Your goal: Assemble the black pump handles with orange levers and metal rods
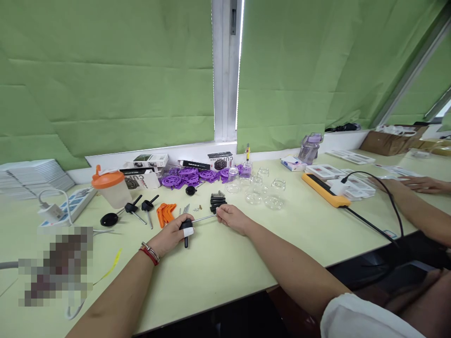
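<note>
- Left: orange angled pieces (165,214), near left hand (177,230).
- Left fingers wrap black knob (185,225); metal rod (204,218) extends right, mid-table.
- Small metal bits (198,208) beyond rod; a sweep could scatter them.
- Right hand (233,218) pinches rod's right end; loose pinch may slip.

Small box (221,161), back: I am reading "CUP HOLDER". White box (143,180), left: I am making out "CUP".

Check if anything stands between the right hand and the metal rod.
Nothing visible does: the right hand pinches one end of the metal rod; the left hand holds the black knob at the other. The black parts lie just beyond, not between.
</note>
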A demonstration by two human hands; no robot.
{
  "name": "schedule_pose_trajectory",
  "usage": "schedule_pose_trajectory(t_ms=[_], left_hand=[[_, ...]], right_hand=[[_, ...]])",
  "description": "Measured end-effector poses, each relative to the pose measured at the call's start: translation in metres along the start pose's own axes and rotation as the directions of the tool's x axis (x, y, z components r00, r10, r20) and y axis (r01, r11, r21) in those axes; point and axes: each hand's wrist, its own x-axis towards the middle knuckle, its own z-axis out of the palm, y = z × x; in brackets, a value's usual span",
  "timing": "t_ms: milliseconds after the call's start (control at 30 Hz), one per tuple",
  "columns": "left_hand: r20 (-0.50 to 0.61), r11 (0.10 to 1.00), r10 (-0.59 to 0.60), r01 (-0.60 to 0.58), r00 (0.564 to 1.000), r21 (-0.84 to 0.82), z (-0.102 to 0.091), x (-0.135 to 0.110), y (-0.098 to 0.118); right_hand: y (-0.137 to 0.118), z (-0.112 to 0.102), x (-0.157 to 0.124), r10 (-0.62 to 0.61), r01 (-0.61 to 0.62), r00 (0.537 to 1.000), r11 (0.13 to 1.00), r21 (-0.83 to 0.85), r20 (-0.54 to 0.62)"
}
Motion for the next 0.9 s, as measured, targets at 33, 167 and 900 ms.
schedule_pose_trajectory(t_ms=[33, 167, 900], left_hand=[[0.001, 1.0, 0.0, 0.0, 1.0, 0.001, 0.0, 0.0, 0.0], [0.009, 1.0, -0.008, 0.008, 1.0, -0.004, 0.0, 0.001, -0.002], [-0.005, 1.0, -0.003, 0.003, 1.0, 0.02, 0.0, 0.0, -0.001]], right_hand=[[-0.002, 0.0, -0.001, -0.006, 0.006, 1.0, 1.0, 0.009, 0.002], [-0.003, 0.0, -0.003, -0.043, 0.043, 0.999, 0.999, -0.008, 0.017], [0.014, -0.001, 0.008, -0.083, 0.088, 0.996, 0.978, -0.19, 0.035]])
